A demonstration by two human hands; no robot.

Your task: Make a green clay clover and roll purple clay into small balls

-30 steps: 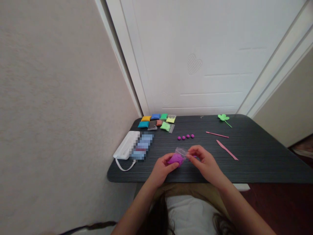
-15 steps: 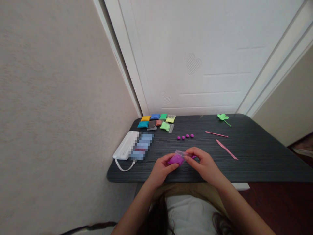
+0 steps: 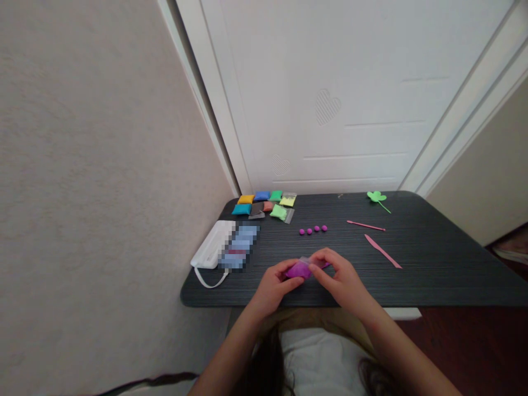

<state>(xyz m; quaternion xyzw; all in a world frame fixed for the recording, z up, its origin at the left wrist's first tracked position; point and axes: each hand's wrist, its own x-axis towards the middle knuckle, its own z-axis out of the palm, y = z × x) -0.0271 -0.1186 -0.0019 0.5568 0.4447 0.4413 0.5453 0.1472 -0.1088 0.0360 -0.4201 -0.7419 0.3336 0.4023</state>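
Observation:
Between my hands, near the table's front edge, is a small clear bag of purple clay [image 3: 298, 269]. My left hand [image 3: 275, 283] grips the bag's filled left side between thumb and fingers. My right hand [image 3: 336, 275] pinches the clear top of the bag on the right. A bit of purple shows behind the right fingers, partly hidden by them. Beyond the hands, several small purple clay balls [image 3: 309, 231] lie in a row on the table.
Clay packets in several colours [image 3: 241, 209] lie at the back left. A white power bank [image 3: 212, 245] is cabled to a phone [image 3: 240, 247] at the left. Rightward lie a thin pink tool [image 3: 366, 225], a pink clay knife [image 3: 383, 252] and a green clay flower [image 3: 376, 197] on the dark table [image 3: 445, 275].
My right hand has shifted slightly left, closer to the left hand. Less of the bag's clear top shows between the fingers.

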